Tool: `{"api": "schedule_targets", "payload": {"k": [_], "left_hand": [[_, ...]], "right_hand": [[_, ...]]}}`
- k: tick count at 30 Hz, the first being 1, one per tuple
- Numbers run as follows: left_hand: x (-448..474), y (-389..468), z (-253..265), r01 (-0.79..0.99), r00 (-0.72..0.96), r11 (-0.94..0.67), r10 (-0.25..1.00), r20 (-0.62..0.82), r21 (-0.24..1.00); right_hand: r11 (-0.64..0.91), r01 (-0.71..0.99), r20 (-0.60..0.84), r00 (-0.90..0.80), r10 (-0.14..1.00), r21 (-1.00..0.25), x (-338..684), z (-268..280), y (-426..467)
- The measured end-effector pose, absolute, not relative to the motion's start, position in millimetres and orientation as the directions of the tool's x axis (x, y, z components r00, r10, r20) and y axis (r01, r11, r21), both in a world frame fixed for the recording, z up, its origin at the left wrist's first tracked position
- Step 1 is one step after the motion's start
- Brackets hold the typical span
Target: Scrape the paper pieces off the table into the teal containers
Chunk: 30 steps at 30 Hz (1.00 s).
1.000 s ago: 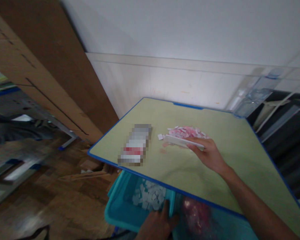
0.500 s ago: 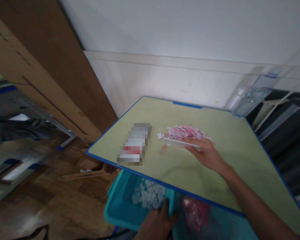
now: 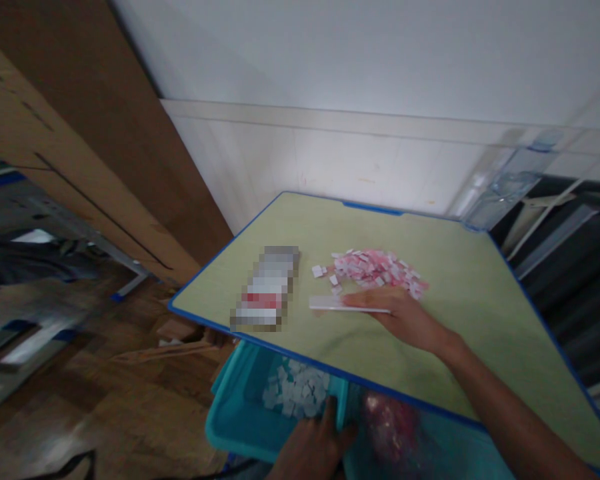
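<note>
My right hand (image 3: pixel 405 317) is closed around one end of a thin white flat strip (image 3: pixel 325 304), held on edge over the yellow-green tabletop (image 3: pixel 280 220). Just beyond it lies a heap of small pink and white square pieces (image 3: pixel 375 265), with a few loose ones at its left. Below the front edge of the table, my left hand (image 3: pixel 317 443) grips the side rim of a teal bin (image 3: pixel 230 423), index finger inside and thumb on the right. Small white squares (image 3: pixel 297 390) lie in this bin.
A blurred-out flat object (image 3: pixel 267 287) lies on the left of the table. Right of the bin, a pinkish-red plastic bag (image 3: pixel 390 427) sits in another teal container. A clear bottle (image 3: pixel 507 187) leans at the back right corner. A brown board (image 3: pixel 130 147) stands at left.
My right hand has drawn the white strip toward me and left, away from the heap, and levelled it. More of the pieces now show. My left hand has stayed on the bin.
</note>
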State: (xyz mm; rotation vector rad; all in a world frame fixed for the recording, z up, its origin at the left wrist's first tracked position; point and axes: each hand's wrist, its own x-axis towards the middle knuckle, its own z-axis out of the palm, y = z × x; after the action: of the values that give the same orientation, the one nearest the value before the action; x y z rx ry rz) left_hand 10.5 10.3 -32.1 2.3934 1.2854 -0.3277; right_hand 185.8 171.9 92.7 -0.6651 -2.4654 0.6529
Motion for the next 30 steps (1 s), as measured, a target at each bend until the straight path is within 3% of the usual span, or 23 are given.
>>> {"api": "schedule_targets", "payload": {"k": [6,16,24,30], "left_hand": [[10,10,-32,0.845,0.534,-0.472,0.74,-0.409,0.25],[11,13,-39,0.833,0.553,-0.506,0.741,-0.382,0.223],[11,12,-33,0.839,0.543,-0.473,0.75,-0.378,0.267],[10,12,-29,0.835,0.549,-0.467,0.752,-0.365,0.292]], "right_hand": [[0.844,0.299,0.226,-0.875,0.429,-0.446,185,92,163],[0.924,0.375,0.134,-0.914,0.382,-0.078,165,101,130],[0.877,0.474,0.081,-0.874,0.48,-0.083,190,96,113],[0.832,0.555,0.13,-0.823,0.553,-0.022,225,84,99]]}}
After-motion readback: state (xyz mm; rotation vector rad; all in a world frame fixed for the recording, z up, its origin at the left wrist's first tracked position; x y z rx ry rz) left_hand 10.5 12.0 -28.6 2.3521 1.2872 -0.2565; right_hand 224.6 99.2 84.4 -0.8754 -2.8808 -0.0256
